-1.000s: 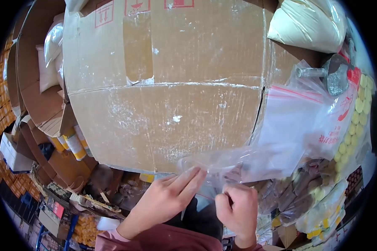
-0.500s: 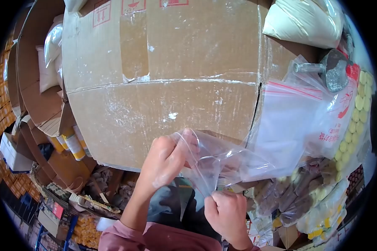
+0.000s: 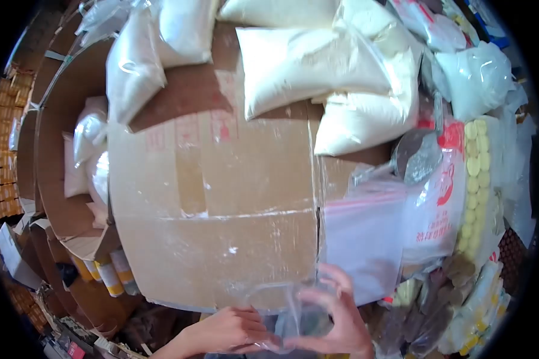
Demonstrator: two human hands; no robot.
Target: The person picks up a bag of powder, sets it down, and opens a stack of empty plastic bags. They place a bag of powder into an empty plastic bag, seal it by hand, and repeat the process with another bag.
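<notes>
A clear plastic bag (image 3: 290, 308) is between my two hands at the front edge of the cardboard surface (image 3: 251, 251). My left hand (image 3: 236, 330) is closed on the bag's left side, knuckles up. On the right, my right hand (image 3: 335, 314) has its fingers spread and curved around the bag's other side, the thumb apart from them. The bag looks empty and its mouth is hard to make out. A stack of flat zip bags (image 3: 365, 245) lies just beyond my right hand.
Filled bags of pale powder (image 3: 308, 66) lie along the far side. A metal scoop (image 3: 416, 157) rests on a red-printed bag (image 3: 434, 209) at right. An open carton (image 3: 60, 179) with filled bags stands left. Packs of yellow rounds (image 3: 474, 179) are far right.
The view has tilted up, bringing the powder bags into sight. My right hand has gone from a closed grip to spread fingers, and my left hand has turned lower beside the bag.
</notes>
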